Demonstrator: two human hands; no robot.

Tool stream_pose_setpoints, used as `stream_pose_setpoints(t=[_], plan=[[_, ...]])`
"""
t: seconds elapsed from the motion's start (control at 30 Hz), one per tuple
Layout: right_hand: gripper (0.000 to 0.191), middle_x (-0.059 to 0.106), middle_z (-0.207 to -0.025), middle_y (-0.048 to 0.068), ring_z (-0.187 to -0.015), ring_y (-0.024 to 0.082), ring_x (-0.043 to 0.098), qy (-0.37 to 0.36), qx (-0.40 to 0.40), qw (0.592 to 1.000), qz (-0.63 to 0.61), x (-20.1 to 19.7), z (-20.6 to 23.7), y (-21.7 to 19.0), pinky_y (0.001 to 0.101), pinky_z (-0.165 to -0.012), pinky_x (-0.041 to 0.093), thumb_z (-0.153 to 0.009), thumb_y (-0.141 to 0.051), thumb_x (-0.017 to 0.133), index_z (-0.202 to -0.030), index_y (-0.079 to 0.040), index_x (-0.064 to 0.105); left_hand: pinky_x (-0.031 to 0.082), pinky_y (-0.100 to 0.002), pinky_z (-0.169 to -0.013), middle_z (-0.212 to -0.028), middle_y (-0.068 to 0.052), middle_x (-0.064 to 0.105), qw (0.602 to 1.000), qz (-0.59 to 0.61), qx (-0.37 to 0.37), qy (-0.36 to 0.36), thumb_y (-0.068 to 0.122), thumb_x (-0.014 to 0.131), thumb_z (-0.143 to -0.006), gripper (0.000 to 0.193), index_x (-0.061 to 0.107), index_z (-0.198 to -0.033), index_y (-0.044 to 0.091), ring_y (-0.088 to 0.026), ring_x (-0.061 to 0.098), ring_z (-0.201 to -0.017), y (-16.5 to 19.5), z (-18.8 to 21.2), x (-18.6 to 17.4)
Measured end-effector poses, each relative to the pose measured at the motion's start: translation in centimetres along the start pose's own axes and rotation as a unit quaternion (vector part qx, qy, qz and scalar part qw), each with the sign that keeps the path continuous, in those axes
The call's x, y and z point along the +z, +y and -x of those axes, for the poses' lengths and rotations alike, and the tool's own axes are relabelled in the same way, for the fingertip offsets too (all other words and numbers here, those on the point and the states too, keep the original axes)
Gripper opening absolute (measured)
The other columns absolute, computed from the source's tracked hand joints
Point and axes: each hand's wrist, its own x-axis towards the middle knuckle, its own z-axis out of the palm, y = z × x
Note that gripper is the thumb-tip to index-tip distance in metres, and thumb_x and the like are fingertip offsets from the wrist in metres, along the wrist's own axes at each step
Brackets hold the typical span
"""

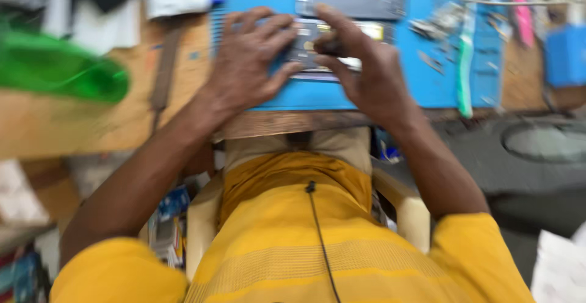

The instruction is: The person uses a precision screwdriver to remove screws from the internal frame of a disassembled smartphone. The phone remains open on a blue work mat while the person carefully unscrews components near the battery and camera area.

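Small dark flat device (314, 46), blurred, lying on blue mat (427, 83), between both hands

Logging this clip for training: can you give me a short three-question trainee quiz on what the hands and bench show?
1. True or false: both the left hand and right hand touch the small dark device.
2. What colour is the mat under the device? A red, B blue, C white.
3. Which side of the wooden bench holds the green object?

Key: 1 true; 2 B; 3 the left.
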Motion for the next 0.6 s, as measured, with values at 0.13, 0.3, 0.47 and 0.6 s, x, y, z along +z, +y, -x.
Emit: stream_pose_setpoints(t=[0.13, 0.3, 0.47, 0.6], plan=[[0.079, 0.075, -0.121, 0.013, -0.109, 0.024, 0.078, 0.160, 0.036, 0.984, -0.067, -1.0, 3.0, 0.4, 0.0322, -0.095, 0.069, -0.113, -0.002, 0.072, -0.164, -0.027, 0.018, 0.031, -0.049, -0.114, -0.145, -0.007, 0.064, 1.000, 0.001, 0.002, -0.004, 0.048, 0.076, -0.098, 0.058, 0.069, -0.139, 0.008, -0.029, 0.048, -0.136, 0.3, -0.1, 0.3], [0.079, 0.077, -0.113, 0.020, -0.104, 0.030, 0.078, 0.310, 0.065, 0.945, -0.076, -1.9, 5.4, 2.4, 0.0370, -0.094, 0.068, -0.115, 0.000, 0.074, -0.161, -0.028, 0.016, 0.032, -0.046, -0.113, -0.144, -0.004, 0.065, 0.998, -0.061, 0.007, -0.002, 0.049, 0.075, -0.099, 0.055, 0.069, -0.139, 0.011, -0.028, 0.049, -0.135, 0.4, 0.2, -0.4], [0.076, 0.077, -0.119, 0.021, -0.107, 0.031, 0.076, 0.336, 0.053, 0.939, -0.056, -2.3, 9.2, 2.9, 0.0404, -0.097, 0.066, -0.119, 0.001, 0.073, -0.161, -0.029, 0.018, 0.034, -0.048, -0.112, -0.145, -0.005, 0.066, 1.000, -0.027, 0.007, 0.010, 0.046, 0.072, -0.100, 0.053, 0.067, -0.139, 0.011, -0.027, 0.050, -0.133, 0.4, 0.3, -0.4], [0.077, 0.075, -0.121, 0.019, -0.109, 0.029, 0.077, 0.282, 0.044, 0.958, -0.033, -1.5, 9.6, 2.5, 0.0353, -0.094, 0.067, -0.119, 0.001, 0.070, -0.162, -0.032, 0.015, 0.039, -0.048, -0.107, -0.137, -0.010, 0.066, 0.989, 0.088, -0.044, 0.113, 0.035, 0.069, -0.106, 0.048, 0.061, -0.145, 0.008, -0.027, 0.053, -0.130, -1.1, 0.7, -0.8]])
